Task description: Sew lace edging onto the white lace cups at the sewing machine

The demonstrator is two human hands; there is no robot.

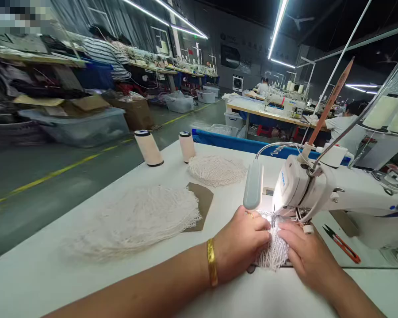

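A white openwork piece of lace fabric lies on the bed of a white sewing machine, its upper edge under the lit needle area. My left hand has its fingers curled together and presses on the lace's left side. On the other side, my right hand rests with bent fingers on the lace's right edge, close to the presser foot. Both thumbs are partly hidden. A pair of thread snips with orange handles lies to the right of my right hand.
A large stack of white lace pieces covers a brown card on the table's left; a smaller lace stack sits behind. Two thread cones, one nearer and one farther, stand at the table's edge. A grey lamp head hangs beside the needle.
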